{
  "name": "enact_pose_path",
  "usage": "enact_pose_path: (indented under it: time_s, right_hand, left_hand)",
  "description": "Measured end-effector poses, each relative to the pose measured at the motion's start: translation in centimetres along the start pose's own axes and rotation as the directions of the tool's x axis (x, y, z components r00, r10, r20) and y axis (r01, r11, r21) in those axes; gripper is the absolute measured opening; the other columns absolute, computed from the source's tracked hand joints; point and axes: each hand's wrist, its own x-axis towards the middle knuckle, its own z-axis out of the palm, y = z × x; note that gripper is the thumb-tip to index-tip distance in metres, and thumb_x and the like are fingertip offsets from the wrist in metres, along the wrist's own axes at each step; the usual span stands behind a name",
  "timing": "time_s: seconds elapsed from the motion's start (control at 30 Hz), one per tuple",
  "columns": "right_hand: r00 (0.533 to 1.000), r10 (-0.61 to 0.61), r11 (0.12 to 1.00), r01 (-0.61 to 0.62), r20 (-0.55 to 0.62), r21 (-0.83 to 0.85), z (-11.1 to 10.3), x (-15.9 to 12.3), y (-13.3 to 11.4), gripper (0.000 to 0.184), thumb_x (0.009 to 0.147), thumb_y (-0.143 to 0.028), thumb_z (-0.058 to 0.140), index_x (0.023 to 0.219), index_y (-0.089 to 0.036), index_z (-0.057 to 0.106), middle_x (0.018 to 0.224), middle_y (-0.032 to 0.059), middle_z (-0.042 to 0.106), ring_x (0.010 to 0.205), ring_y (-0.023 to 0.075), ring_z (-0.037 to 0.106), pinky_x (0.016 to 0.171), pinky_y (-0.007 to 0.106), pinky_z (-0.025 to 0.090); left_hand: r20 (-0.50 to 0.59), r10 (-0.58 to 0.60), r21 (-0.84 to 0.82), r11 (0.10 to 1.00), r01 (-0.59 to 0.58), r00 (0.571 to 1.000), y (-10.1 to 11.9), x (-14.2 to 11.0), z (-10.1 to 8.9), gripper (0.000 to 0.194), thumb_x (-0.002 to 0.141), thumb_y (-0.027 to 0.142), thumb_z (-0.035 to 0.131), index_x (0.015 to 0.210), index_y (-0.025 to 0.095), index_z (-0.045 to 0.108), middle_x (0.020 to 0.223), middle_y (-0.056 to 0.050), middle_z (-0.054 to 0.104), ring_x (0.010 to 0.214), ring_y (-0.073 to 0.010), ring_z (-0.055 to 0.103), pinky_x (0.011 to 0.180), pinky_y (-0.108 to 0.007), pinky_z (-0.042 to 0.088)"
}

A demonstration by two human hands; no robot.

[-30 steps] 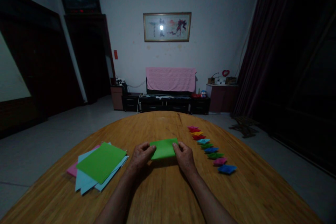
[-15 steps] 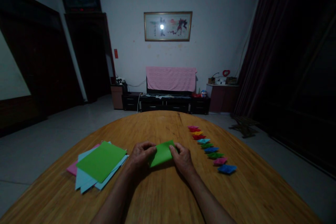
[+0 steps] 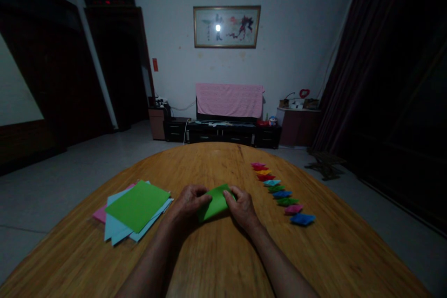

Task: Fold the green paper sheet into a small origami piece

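On the table [image 3: 220, 260], folded papers [image 3: 276, 189] lie toward the right edge; left hand [image 3: 190, 201] and right hand [image 3: 242, 206] grip green paper [image 3: 216, 202].

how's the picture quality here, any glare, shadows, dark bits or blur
Head view: dim overall, the doorway nearly black; head view: a bright spot of glare on the framed picture; head view: soft shadow on the wooden table beneath the left hand and right hand; head view: green paper and folded paper boats look slightly soft, fine creases unreadable.
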Motion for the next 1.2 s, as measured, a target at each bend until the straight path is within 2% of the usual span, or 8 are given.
enact_pose_path:
  time_s: [0.1, 0.2, 0.43, 0.57, 0.67, 0.87, 1.03, 1.2]
  right_hand:
    - [1.000, 0.006, 1.000, -0.006, 0.006, -0.004, 0.0, 0.0, 0.1, 0.034, 0.086, -0.046, 0.055, 0.081, -0.017, 0.073, 0.073, 0.0046, 0.072, 0.070, 0.0209, 0.066, 0.065, 0.028, 0.047]
    - [1.000, 0.012, 1.000, -0.012, 0.012, -0.015, 0.1, 0.0, 0.3, 0.035, 0.087, -0.045, 0.055, 0.081, -0.017, 0.074, 0.072, 0.0046, 0.072, 0.068, 0.0204, 0.065, 0.064, 0.028, 0.047]
    - [0.999, 0.039, 0.999, -0.039, 0.024, 0.008, 0.1, -0.1, 0.2, 0.035, 0.085, -0.046, 0.055, 0.079, -0.017, 0.073, 0.071, 0.0047, 0.071, 0.068, 0.0206, 0.064, 0.063, 0.028, 0.047]
    - [0.996, 0.093, 0.993, -0.093, 0.011, 0.068, 0.1, 0.1, 0.2, 0.035, 0.083, -0.048, 0.058, 0.086, -0.017, 0.074, 0.080, 0.0062, 0.074, 0.076, 0.0229, 0.068, 0.069, 0.030, 0.051]
    - [0.991, 0.137, 0.985, -0.136, -0.003, 0.106, 0.2, 0.2, 0.4, 0.036, 0.081, -0.049, 0.060, 0.086, -0.017, 0.074, 0.080, 0.0062, 0.074, 0.077, 0.0233, 0.067, 0.071, 0.031, 0.051]
    - [0.988, 0.157, 0.981, -0.156, -0.002, 0.111, 0.4, 0.4, 0.8, 0.034, 0.078, -0.049, 0.060, 0.077, -0.016, 0.071, 0.072, 0.0032, 0.068, 0.071, 0.0206, 0.063, 0.065, 0.028, 0.047]
    - [0.982, 0.180, 0.981, -0.175, -0.055, 0.085, 0.8, 1.8, 1.5, 0.040, 0.077, -0.053, 0.058, 0.080, -0.016, 0.073, 0.073, 0.0040, 0.069, 0.073, 0.0221, 0.064, 0.067, 0.030, 0.047]
    - [0.966, 0.213, 0.977, -0.209, -0.144, 0.041, 1.4, 2.6, 2.7, 0.044, 0.080, -0.057, 0.056, 0.085, -0.018, 0.074, 0.076, 0.0047, 0.071, 0.076, 0.0234, 0.065, 0.070, 0.031, 0.049]
  left_hand:
    - [0.031, -0.016, 0.078, 0.997, 0.013, 0.999, 0.2, 0.3, -0.2, 0.023, 0.071, 0.037, 0.069, 0.064, 0.016, 0.063, 0.056, 0.003, 0.046, 0.052, -0.0113, 0.040, 0.050, -0.025, 0.023]
    - [0.010, 0.005, 0.154, 0.988, -0.007, 1.000, 0.2, 0.6, -0.5, 0.024, 0.072, 0.036, 0.066, 0.060, 0.017, 0.060, 0.053, 0.004, 0.042, 0.051, -0.0110, 0.037, 0.050, -0.026, 0.022]
    - [0.036, 0.041, 0.310, 0.949, -0.050, 0.999, 0.6, 1.1, -0.9, 0.022, 0.070, 0.034, 0.062, 0.057, 0.017, 0.061, 0.053, 0.003, 0.044, 0.053, -0.0122, 0.039, 0.052, -0.026, 0.023]
    - [0.050, 0.028, 0.343, 0.938, -0.043, 0.998, 0.8, 1.3, -1.1, 0.019, 0.070, 0.032, 0.061, 0.058, 0.018, 0.063, 0.055, 0.002, 0.048, 0.054, -0.0133, 0.041, 0.052, -0.026, 0.025]
    - [0.059, 0.013, 0.428, 0.903, -0.037, 0.998, 1.0, 1.5, -1.1, 0.017, 0.071, 0.030, 0.060, 0.060, 0.019, 0.065, 0.056, 0.002, 0.050, 0.055, -0.0141, 0.044, 0.053, -0.026, 0.025]
    - [0.106, 0.092, 0.563, 0.815, -0.135, 0.990, 2.6, 2.5, -1.0, 0.016, 0.069, 0.028, 0.062, 0.055, 0.019, 0.065, 0.052, 0.001, 0.051, 0.053, -0.0139, 0.042, 0.054, -0.027, 0.023]
    - [0.039, 0.150, 0.554, 0.819, -0.147, 0.988, 3.6, 3.8, -0.5, 0.011, 0.062, 0.025, 0.066, 0.052, 0.021, 0.066, 0.052, 0.000, 0.054, 0.055, -0.0156, 0.043, 0.056, -0.028, 0.024]
    - [-0.041, 0.236, 0.522, 0.834, -0.181, 0.971, 2.8, 5.1, -0.1, 0.006, 0.062, 0.025, 0.068, 0.059, 0.021, 0.071, 0.058, -0.004, 0.059, 0.061, -0.0192, 0.047, 0.060, -0.030, 0.027]
